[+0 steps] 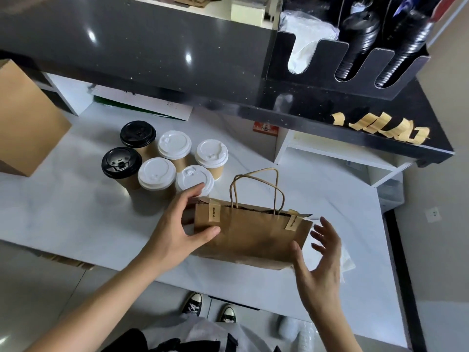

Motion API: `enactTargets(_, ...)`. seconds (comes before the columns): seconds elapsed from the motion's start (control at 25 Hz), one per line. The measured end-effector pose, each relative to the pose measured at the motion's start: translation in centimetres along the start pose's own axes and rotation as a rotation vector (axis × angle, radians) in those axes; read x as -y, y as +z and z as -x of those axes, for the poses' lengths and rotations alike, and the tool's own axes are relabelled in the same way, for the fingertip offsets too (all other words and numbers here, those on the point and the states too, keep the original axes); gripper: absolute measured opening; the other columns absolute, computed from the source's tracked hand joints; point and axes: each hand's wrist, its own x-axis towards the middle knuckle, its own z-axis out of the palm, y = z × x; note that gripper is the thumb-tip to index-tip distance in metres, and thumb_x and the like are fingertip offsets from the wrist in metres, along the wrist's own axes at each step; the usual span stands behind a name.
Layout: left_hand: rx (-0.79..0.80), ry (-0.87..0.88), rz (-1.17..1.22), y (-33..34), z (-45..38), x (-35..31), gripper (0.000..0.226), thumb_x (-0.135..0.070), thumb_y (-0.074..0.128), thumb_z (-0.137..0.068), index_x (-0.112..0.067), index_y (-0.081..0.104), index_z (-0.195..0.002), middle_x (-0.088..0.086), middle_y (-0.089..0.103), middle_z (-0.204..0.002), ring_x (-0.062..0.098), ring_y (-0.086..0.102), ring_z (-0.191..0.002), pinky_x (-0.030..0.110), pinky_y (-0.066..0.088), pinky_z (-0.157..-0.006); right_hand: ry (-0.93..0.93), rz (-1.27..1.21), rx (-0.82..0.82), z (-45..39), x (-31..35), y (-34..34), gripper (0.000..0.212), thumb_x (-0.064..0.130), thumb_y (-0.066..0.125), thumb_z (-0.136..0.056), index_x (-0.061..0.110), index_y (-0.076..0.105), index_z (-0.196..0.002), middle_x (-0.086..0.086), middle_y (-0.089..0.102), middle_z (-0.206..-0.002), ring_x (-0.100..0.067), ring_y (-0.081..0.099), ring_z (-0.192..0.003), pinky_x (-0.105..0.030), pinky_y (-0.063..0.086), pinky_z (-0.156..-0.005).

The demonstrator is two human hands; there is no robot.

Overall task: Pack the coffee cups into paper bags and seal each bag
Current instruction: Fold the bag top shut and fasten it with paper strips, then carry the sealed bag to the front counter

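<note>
A brown paper bag (pixel 250 237) with twisted handles stands on the white counter (pixel 76 219), its top held closed by two tan stickers (pixel 213 214). My left hand (pixel 177 224) grips the bag's left end, thumb on the front and fingers behind. My right hand (pixel 319 260) hovers with spread fingers beside the bag's right end, its thumb close to the lower corner. Several lidded paper cups stand behind the bag to the left: two with black lids (pixel 121 162) and several with white lids (pixel 174 144).
Tan sticker strips (pixel 385 127) hang on the dark shelf edge at right. A black dispenser (pixel 355 54) with lids and cups sits above. A large brown bag (pixel 22 123) stands at far left. White paper lies under the bag's right side.
</note>
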Motion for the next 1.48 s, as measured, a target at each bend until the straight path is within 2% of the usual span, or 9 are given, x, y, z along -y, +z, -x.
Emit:
enactTargets(0.12,-0.045,-0.088,0.121,1.0,1.6,0.9,0.089,-0.035,0.091,-0.07,-0.045,0.042,-0.145,-0.016,0.059,-0.138,0.008,0.058,-0.128,0.034,0.052,-0.104,0.054,-0.063,0.174,0.7,-1.6,0.2,0.089,0.059,0.069,-0.083,0.045,0.021,-0.158,0.016,0.041,-0.155,-0.008,0.046,-0.141,-0.042,0.044,-0.112)
enactTargets(0.24,-0.074,-0.144,0.243,1.9,3.1,1.5,0.085,-0.041,0.09,-0.066,-0.048,0.046,-0.139,-0.013,0.061,-0.137,0.013,0.062,-0.126,0.047,0.054,-0.102,0.129,-0.077,0.273,0.9,-2.3,0.2,0.099,0.075,0.069,-0.076,0.054,0.016,-0.157,0.023,0.039,-0.157,-0.004,0.048,-0.139,-0.05,0.046,-0.112)
enactTargets(0.48,-0.1,-0.173,0.23,3.8,4.7,1.8,0.088,-0.058,0.087,-0.068,-0.048,0.041,-0.143,-0.015,0.062,-0.136,0.01,0.064,-0.122,0.035,0.051,-0.098,0.101,-0.029,0.503,1.0,-2.7,-0.6,0.094,0.072,0.067,-0.083,0.045,0.018,-0.159,0.017,0.053,-0.149,-0.004,0.054,-0.134,-0.048,0.048,-0.109)
enactTargets(0.6,-0.11,-0.163,0.218,3.8,5.2,1.6,0.09,-0.063,0.086,-0.068,-0.048,0.04,-0.144,-0.017,0.063,-0.134,0.009,0.064,-0.121,0.034,0.05,-0.097,0.1,-0.056,0.512,1.0,-2.2,-1.0,0.087,0.069,0.067,-0.085,0.043,0.024,-0.156,0.016,0.055,-0.146,-0.005,0.054,-0.134,-0.049,0.046,-0.11)
enactTargets(0.8,-0.163,-0.127,0.178,2.9,6.8,0.4,0.093,-0.059,0.085,-0.073,-0.043,0.036,-0.15,-0.015,0.062,-0.138,0.015,0.059,-0.129,0.05,0.045,-0.109,0.077,-0.052,0.442,1.3,-0.9,-1.6,0.086,0.076,0.062,-0.079,0.051,0.027,-0.153,0.028,0.061,-0.132,0.002,0.058,-0.124,-0.042,0.052,-0.104)
enactTargets(1.04,-0.238,-0.044,0.198,1.2,8.1,-3.0,0.082,-0.054,0.085,-0.076,-0.041,0.041,-0.144,-0.007,0.068,-0.131,0.017,0.062,-0.126,0.045,0.044,-0.107,-0.005,-0.063,0.383,1.0,2.3,-2.2,0.083,0.073,0.061,-0.076,0.059,0.026,-0.15,0.03,0.066,-0.119,0.008,0.061,-0.109,-0.026,0.051,-0.086)
enactTargets(1.16,-0.279,-0.023,0.199,0.3,8.9,-4.3,0.075,-0.051,0.083,-0.077,-0.038,0.044,-0.14,-0.004,0.068,-0.127,0.019,0.061,-0.124,0.04,0.046,-0.102,-0.033,-0.087,0.401,0.2,4.9,-1.9,0.081,0.078,0.056,-0.076,0.062,0.025,-0.149,0.02,0.068,-0.123,0.006,0.062,-0.104,-0.03,0.05,-0.085)
enactTargets(1.36,-0.416,-0.034,0.282,-2.0,10.4,-5.2,0.073,-0.041,0.082,-0.076,-0.039,0.047,-0.14,-0.003,0.067,-0.127,0.012,0.059,-0.123,0.013,0.05,-0.085,-0.123,-0.061,0.524,-0.4,8.8,0.6,0.072,0.08,0.049,-0.077,0.056,0.034,-0.143,0.02,0.062,-0.126,-0.004,0.062,-0.109,-0.037,0.053,-0.088)
enactTargets(1.48,-0.498,-0.045,0.287,-4.2,11.8,-5.5,0.074,-0.044,0.081,-0.074,-0.044,0.046,-0.14,-0.007,0.067,-0.128,0.008,0.059,-0.122,0.014,0.049,-0.084,-0.172,-0.088,0.563,-0.3,11.3,3.0,0.068,0.08,0.049,-0.075,0.058,0.036,-0.138,0.027,0.051,-0.132,-0.002,0.06,-0.111,-0.029,0.05,-0.086)
